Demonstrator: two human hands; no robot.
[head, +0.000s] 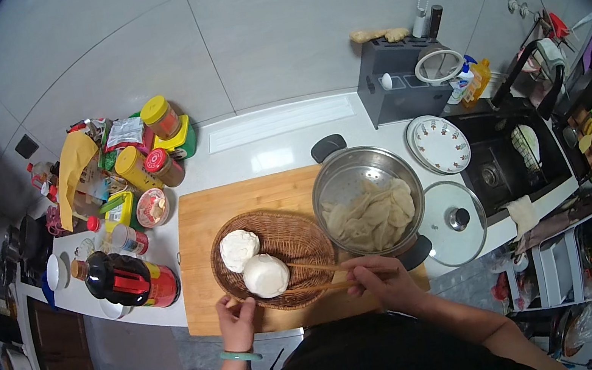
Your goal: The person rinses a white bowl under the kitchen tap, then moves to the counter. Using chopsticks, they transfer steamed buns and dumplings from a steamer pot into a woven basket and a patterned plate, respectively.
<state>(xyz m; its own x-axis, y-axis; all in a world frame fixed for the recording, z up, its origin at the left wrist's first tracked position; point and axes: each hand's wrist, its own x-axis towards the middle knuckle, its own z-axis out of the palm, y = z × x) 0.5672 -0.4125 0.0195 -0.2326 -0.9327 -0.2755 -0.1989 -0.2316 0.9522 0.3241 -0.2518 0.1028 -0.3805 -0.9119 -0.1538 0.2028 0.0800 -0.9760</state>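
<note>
A brown wicker basket (pixel 301 236) rests on a bamboo cutting board (pixel 194 212). In its left half sit two white steamed buns, one bun (pixel 240 250) behind the other bun (pixel 266 276). My left hand (pixel 237 323) pinches the basket's near-left rim and wears a green bangle. In my right hand (pixel 376 282) is a pair of wooden chopsticks (pixel 320 287), whose tips reach the right side of the nearer bun. Right of the basket stands a stainless steel steamer pot (pixel 358 161) with black handles. Crumpled pale cloth (pixel 372 214) lies over its perforated bottom.
A glass lid (pixel 450 239) and stacked plates (pixel 438 145) lie between the pot and a black sink (pixel 490 156). Behind stands a grey utensil holder (pixel 384 85). On the left are a large sauce bottle (pixel 132 281) and several jars (pixel 136 169) and packets.
</note>
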